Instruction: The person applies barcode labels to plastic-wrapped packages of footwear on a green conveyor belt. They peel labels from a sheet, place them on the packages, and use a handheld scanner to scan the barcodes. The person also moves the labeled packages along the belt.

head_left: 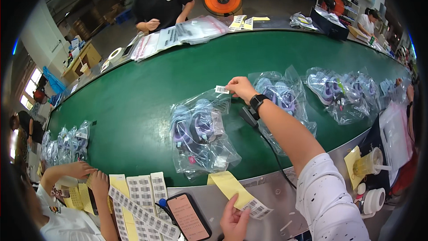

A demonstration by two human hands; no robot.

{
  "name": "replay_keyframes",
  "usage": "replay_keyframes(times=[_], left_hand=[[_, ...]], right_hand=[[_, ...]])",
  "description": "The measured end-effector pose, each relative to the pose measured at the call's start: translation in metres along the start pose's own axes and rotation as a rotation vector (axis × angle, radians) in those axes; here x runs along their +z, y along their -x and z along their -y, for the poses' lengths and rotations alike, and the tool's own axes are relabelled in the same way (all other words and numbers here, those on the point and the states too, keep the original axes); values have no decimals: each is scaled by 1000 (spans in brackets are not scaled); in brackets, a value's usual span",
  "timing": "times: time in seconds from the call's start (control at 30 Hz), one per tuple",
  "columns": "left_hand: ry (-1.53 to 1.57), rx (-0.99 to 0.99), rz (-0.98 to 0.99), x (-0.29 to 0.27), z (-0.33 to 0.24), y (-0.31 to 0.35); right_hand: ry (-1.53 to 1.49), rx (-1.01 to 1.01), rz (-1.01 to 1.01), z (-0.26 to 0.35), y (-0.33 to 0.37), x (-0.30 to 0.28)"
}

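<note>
Right hand [241, 88]: grip pinching a white barcode label [221, 89] at the upper right corner of a clear bag [203, 159]; whether stuck down, cannot tell. Inside, blue-and-purple shoes [203, 122]. Bag lies on green tabletop [125, 107], ahead of the person. Left hand [235, 220]: thumb-and-finger grip on a yellow label strip [230, 188]. Phone [189, 218] left of it, screen lit.

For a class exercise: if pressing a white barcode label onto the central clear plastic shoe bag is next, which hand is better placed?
Right hand, probably: it holds a white barcode label by the clear plastic bag's upper corner; the left hand holds a yellow paper label strip nearer the body.
</note>
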State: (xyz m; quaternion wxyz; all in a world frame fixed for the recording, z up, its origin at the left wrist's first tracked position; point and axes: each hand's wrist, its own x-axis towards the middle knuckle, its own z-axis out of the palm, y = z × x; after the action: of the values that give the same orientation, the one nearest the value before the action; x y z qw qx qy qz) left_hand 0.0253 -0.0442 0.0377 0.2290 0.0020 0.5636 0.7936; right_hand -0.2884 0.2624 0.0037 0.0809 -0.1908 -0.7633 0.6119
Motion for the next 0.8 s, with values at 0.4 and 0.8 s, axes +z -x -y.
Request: replay_keyframes(times=[0.4, 0.8], left_hand=[[-1099, 870, -302, -69, -233, -33], [-1810, 959, 98, -73, -244, -344]], right_hand=[[488, -332, 7, 8, 7, 13], [924, -259, -41, 45, 12, 9]])
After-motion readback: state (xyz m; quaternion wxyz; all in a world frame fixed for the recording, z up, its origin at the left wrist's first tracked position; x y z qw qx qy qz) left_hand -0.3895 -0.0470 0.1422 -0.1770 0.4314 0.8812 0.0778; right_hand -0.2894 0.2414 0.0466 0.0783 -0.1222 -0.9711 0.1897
